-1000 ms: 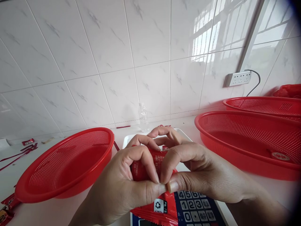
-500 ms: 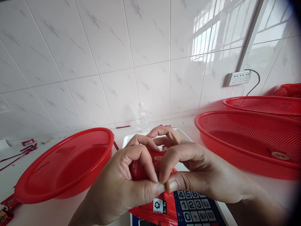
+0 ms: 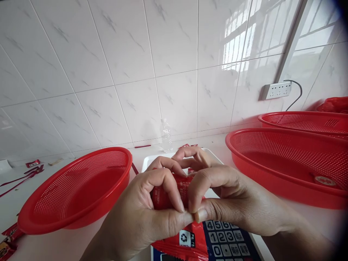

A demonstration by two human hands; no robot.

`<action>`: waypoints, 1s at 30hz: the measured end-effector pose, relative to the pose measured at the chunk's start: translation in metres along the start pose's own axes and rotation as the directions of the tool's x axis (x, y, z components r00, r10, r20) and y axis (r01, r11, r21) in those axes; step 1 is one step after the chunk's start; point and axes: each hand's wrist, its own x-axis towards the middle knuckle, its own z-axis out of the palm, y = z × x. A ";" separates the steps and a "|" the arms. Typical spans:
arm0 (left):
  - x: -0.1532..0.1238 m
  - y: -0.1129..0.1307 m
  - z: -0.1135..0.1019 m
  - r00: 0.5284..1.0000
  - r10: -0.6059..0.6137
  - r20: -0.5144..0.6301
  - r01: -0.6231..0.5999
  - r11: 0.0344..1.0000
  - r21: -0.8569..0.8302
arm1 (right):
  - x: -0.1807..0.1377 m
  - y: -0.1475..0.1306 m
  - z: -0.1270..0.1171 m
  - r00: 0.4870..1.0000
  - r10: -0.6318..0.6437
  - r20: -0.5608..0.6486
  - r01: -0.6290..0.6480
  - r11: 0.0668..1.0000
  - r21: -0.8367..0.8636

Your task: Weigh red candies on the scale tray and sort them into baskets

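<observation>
Both my hands meet low in the middle of the head view, pinching a red plastic packet [image 3: 187, 239] with printed white text and a recycling mark. My left hand [image 3: 152, 206] grips it from the left between thumb and curled fingers. From the right, my right hand [image 3: 225, 195] does the same, its thumb tip beside the left one. Part of the packet is hidden behind my fingers. Beneath it is a weighing scale with a dark blue number keypad [image 3: 227, 237] and a white platform [image 3: 152, 158], largely covered by my hands.
A red perforated basket [image 3: 123, 159] stands on the left, and another red basket [image 3: 244, 139] on the right with one more behind it. A clear plastic bottle [image 3: 166, 136] is by the tiled wall. Red packets [image 3: 9, 235] lie at the lower left. A power strip [image 3: 276, 90] is on the wall.
My hands have shifted very slightly, with the packet still pinched between them. The packet's printed lower part sits a little further right. The surrounding things look the same.
</observation>
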 end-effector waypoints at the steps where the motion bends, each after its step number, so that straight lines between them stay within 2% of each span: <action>1: 0.000 0.000 0.000 1.000 0.003 -0.004 -0.003 1.000 0.002 | 0.000 0.000 0.000 1.000 0.000 -0.005 0.000 1.000 -0.001; 17: 0.001 0.003 0.002 1.000 -0.029 0.012 0.029 0.999 -0.016 | 0.002 0.002 0.000 1.000 -0.020 0.013 0.020 1.000 -0.017; 30: 0.002 0.001 0.000 1.000 -0.005 -0.008 0.005 1.000 0.015 | 0.000 0.002 0.000 1.000 -0.026 0.018 0.026 0.999 -0.018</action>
